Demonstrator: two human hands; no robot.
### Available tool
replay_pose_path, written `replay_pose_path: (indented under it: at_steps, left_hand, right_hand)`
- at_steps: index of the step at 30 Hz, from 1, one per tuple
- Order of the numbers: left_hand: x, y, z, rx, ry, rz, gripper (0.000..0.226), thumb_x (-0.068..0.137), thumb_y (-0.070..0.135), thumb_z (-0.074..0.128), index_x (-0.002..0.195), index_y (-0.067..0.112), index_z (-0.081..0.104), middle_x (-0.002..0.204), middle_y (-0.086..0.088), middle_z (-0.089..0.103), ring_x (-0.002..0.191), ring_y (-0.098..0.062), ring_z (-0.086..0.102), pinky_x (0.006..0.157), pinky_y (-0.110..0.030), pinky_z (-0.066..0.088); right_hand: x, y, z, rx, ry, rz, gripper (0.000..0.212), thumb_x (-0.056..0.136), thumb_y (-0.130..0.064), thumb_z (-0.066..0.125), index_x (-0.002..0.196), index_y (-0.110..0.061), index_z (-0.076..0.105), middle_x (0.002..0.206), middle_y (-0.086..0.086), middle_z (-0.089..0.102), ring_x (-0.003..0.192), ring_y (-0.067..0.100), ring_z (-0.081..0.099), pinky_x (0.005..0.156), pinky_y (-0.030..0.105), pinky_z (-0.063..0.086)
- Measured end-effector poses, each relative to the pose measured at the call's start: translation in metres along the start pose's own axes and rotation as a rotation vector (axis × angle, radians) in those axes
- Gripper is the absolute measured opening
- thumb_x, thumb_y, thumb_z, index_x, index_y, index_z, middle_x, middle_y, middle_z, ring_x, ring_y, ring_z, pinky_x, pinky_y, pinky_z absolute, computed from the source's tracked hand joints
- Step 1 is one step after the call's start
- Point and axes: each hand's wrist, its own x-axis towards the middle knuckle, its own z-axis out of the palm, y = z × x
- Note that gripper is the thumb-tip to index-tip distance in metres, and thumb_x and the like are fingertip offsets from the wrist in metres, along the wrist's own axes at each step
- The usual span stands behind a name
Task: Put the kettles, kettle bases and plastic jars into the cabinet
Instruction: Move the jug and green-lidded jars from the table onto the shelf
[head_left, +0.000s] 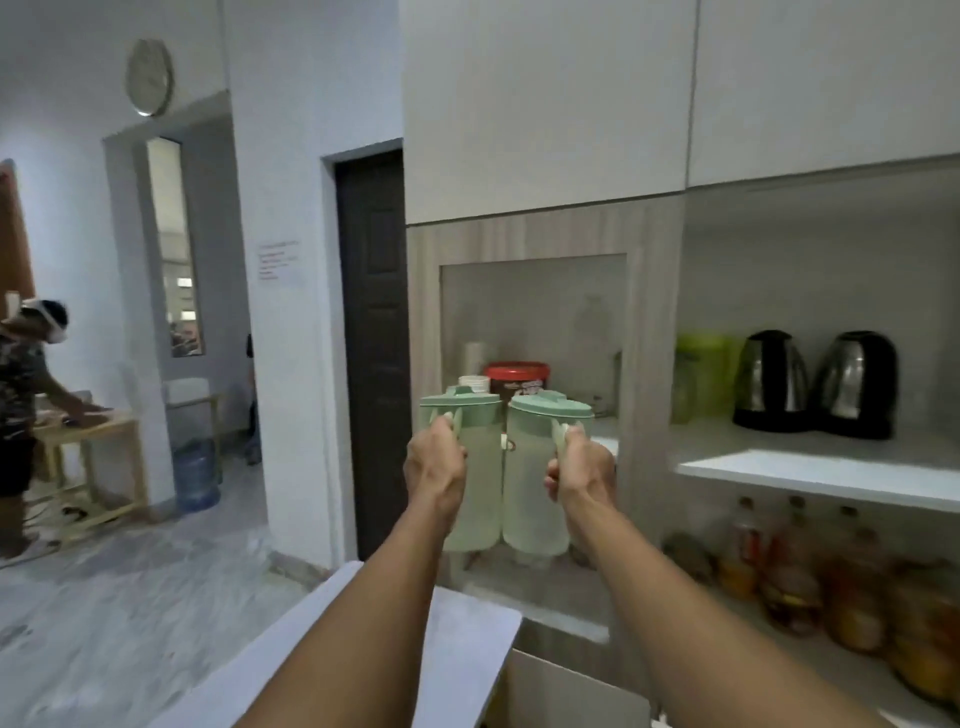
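L jar beside R jar, tub behind, two kettles on shelf to R

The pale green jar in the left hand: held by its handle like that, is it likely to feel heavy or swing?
Probably light: the left jar looks translucent, with no liquid level visible. It may swing a little, since the left hand closes only on the handle, near the lid. It hangs roughly upright, close beside the right jar.
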Motion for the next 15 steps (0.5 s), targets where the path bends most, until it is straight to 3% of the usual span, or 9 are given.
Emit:
replay_pose_path:
  at_steps: [3, 6, 10, 15]
  left_hand:
    - [-0.013, 0.0, 0.084, -0.053, -0.145, 0.007, 0.027, 0.09, 0.028, 0.041, 0.068, 0.018, 0.053, 0.064, -0.005, 0.052, 0.061, -0.018, 0.045, 0.057, -0.033, 0.034]
    - [-0.028, 0.0, 0.171, -0.071, -0.218, -0.003, 0.036, 0.091, 0.031, 0.043, 0.062, 0.014, 0.058, 0.065, -0.007, 0.061, 0.063, -0.022, 0.054, 0.064, -0.036, 0.039]
    - [-0.046, -0.006, 0.291, -0.119, -0.36, -0.007, 0.034, 0.095, 0.029, 0.039, 0.071, 0.017, 0.061, 0.076, -0.009, 0.064, 0.073, -0.023, 0.057, 0.068, -0.036, 0.039]
    - [-0.063, -0.012, 0.435, -0.135, -0.464, -0.035, 0.035, 0.097, 0.03, 0.041, 0.071, 0.016, 0.061, 0.073, -0.007, 0.063, 0.074, -0.023, 0.058, 0.07, -0.035, 0.04]
  right_hand:
    - [0.043, -0.012, -0.067, -0.029, 0.086, -0.04, 0.039, 0.096, -0.036, 0.042, 0.068, -0.015, 0.057, 0.054, 0.004, 0.055, 0.052, 0.022, 0.053, 0.064, 0.038, 0.045]
    - [0.092, -0.024, -0.14, -0.088, 0.152, -0.102, 0.04, 0.099, -0.036, 0.039, 0.074, -0.012, 0.059, 0.061, 0.006, 0.058, 0.057, 0.022, 0.055, 0.062, 0.035, 0.044]
    - [0.163, -0.043, -0.229, -0.141, 0.229, -0.171, 0.039, 0.102, -0.035, 0.035, 0.083, -0.01, 0.059, 0.067, 0.008, 0.057, 0.061, 0.021, 0.054, 0.057, 0.032, 0.041]
    - [0.253, -0.063, -0.329, -0.247, 0.317, -0.203, 0.04, 0.103, -0.037, 0.034, 0.098, -0.009, 0.061, 0.079, 0.009, 0.061, 0.07, 0.02, 0.055, 0.065, 0.034, 0.041]
